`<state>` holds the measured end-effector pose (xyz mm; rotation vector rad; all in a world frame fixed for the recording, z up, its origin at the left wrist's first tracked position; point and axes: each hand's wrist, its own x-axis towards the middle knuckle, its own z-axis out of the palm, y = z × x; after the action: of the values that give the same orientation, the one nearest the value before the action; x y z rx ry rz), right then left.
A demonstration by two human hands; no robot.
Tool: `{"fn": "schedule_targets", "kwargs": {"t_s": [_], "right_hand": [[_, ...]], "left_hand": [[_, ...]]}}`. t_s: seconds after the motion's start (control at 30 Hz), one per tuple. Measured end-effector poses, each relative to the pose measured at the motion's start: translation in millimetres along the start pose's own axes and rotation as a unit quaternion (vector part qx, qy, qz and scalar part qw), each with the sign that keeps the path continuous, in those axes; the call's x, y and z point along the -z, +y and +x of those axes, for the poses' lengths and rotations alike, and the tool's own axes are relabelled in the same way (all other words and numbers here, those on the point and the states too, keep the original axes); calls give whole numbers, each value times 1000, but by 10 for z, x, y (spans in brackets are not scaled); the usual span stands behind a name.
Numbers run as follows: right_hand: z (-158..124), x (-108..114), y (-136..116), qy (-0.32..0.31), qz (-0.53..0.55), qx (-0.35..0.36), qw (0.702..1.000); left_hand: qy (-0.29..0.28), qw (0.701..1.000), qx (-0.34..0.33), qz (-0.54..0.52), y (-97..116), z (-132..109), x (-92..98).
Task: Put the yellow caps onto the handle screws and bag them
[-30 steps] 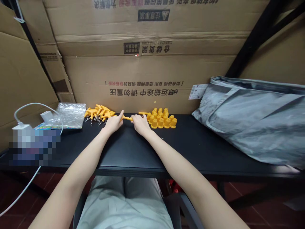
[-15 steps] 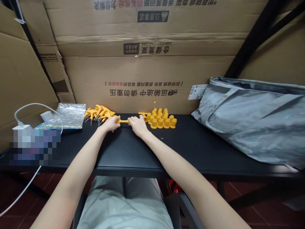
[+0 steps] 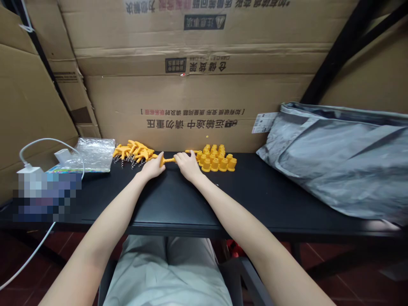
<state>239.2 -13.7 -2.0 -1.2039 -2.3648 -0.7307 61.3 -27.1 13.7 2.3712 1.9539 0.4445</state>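
Note:
Between my hands runs a thin, bumpy yellow plastic rod (image 3: 169,160), apparently part of a yellow corkscrew. My left hand (image 3: 153,167) is closed on its left end, where a yellow handle partly shows by the thumb. Closed around the rod's right end, my right hand (image 3: 188,166) hides whatever joins there. Left of my left hand lies a pile of yellow T-handled corkscrews (image 3: 137,149) with shiny metal spirals. Close to the right of my right hand stand several yellow cup-shaped caps (image 3: 214,164) in rows. Behind that hand a flat yellow piece (image 3: 192,151) pokes out.
A clear plastic packet (image 3: 94,153) and a white charger (image 3: 30,176) with a cable are at left on the black table (image 3: 172,212). A grey bag (image 3: 338,161) fills the right side. Cardboard (image 3: 197,93) walls the back.
Both hands have shifted slightly right, the left one more, bringing them a little closer together along the yellow rod. The pile and the caps look unchanged.

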Motion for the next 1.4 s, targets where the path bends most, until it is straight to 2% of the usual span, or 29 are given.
{"fn": "schedule_targets", "kwargs": {"t_s": [0.2, 0.33, 0.53, 0.8, 1.0, 1.4], "right_hand": [[-7, 55, -2, -5, 20, -36, 999], [-21, 58, -6, -22, 69, -22, 997], [-38, 58, 31, -47, 124, -27, 991], [-28, 151, 44, -138, 161, -63, 975], [-5, 166, 18, -113, 127, -74, 983], [0, 110, 43, -59, 30, -26, 997]], "left_hand": [[31, 999, -18, 30, 38, -20, -14], [57, 996, -18, 64, 11, -2, -8], [51, 993, -27, 101, -7, 6, -7], [43, 992, -13, 117, 58, -9, -3], [42, 993, -7, 107, 86, -9, 12], [5, 997, -5, 82, 111, -25, 23]]}}
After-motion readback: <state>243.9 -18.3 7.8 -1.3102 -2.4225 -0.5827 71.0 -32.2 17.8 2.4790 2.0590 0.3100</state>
